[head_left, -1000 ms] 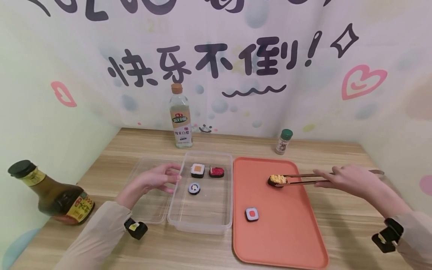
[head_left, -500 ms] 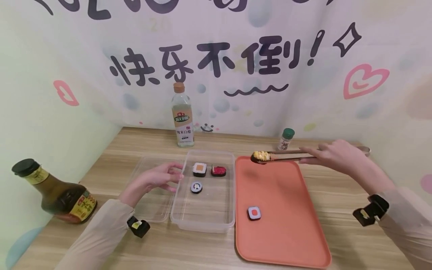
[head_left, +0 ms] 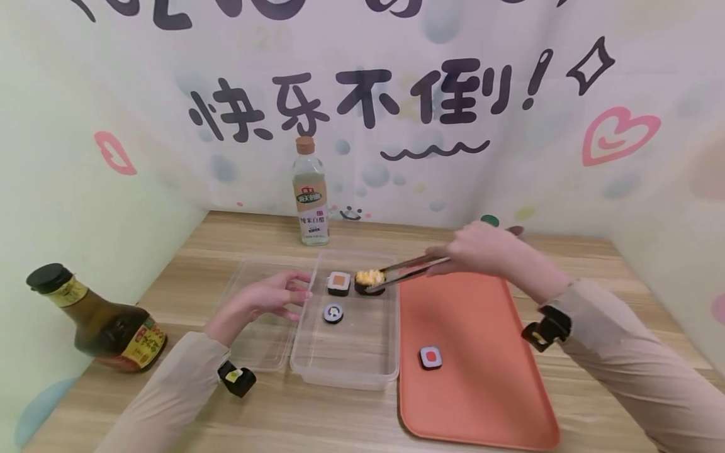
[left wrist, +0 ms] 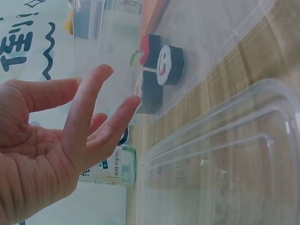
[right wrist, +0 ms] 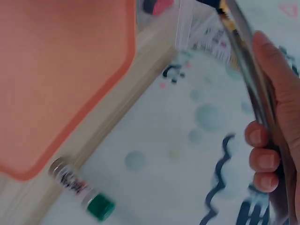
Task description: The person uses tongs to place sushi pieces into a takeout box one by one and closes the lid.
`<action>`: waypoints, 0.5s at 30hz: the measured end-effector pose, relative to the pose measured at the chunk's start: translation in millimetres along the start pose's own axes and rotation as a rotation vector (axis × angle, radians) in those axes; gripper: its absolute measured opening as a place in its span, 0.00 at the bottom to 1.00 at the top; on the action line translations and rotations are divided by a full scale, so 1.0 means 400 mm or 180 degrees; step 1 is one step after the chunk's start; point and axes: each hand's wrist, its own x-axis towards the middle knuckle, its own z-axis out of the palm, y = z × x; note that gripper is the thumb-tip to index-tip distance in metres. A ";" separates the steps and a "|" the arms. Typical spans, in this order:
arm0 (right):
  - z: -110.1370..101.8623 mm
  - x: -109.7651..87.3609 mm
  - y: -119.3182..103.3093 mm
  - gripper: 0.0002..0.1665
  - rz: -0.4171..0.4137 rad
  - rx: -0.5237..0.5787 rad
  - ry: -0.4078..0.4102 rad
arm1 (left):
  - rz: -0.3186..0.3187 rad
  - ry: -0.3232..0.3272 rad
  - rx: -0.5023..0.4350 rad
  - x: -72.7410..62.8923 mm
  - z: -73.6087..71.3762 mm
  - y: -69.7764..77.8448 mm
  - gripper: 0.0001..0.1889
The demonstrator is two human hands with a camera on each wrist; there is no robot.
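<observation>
My right hand (head_left: 481, 251) grips a pair of tongs (head_left: 419, 271), whose tips pinch a sushi piece with crumbly yellow topping (head_left: 370, 279). That piece hangs over the back right of a clear plastic container (head_left: 342, 379). An orange-centred sushi roll (head_left: 338, 283) and a round roll (head_left: 333, 313) sit in the container. In the left wrist view a red-topped sushi piece (left wrist: 151, 51) lies beside them; in the head view the yellow one hides it. My left hand (head_left: 272, 296), fingers loosely spread, has its fingertips right at the container's left rim.
An orange tray (head_left: 476, 396) bearing a red-centred sushi roll (head_left: 430, 357) stands right of the container. A clear lid (head_left: 255, 355) lies to the left. Around them stand a dark sauce bottle (head_left: 113, 330), a vinegar bottle (head_left: 312, 207) and a green-capped shaker (right wrist: 77, 187).
My right hand has lifted the yellow-topped sushi off the tray with the tongs and carried it left over the container. My left hand has stayed at the rim.
</observation>
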 end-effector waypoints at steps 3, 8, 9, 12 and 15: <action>0.008 0.049 -0.039 0.19 -0.0141 -0.0068 -0.0310 | 0.0019 0.0003 0.0001 0.002 0.000 -0.003 0.28; 0.019 0.093 -0.079 0.22 -0.0204 -0.0164 -0.0588 | 0.0026 0.0041 0.0012 0.003 -0.001 -0.007 0.28; 0.020 0.098 -0.083 0.22 -0.0196 -0.0173 -0.0610 | 0.0026 0.0041 0.0013 0.002 -0.001 -0.007 0.28; 0.017 0.102 -0.088 0.20 -0.0175 -0.0221 -0.0660 | 0.0013 0.0057 -0.0009 0.005 0.001 -0.007 0.28; 0.014 0.105 -0.092 0.20 -0.0197 -0.0304 -0.0637 | 0.0023 0.0052 -0.0002 0.007 0.002 -0.008 0.28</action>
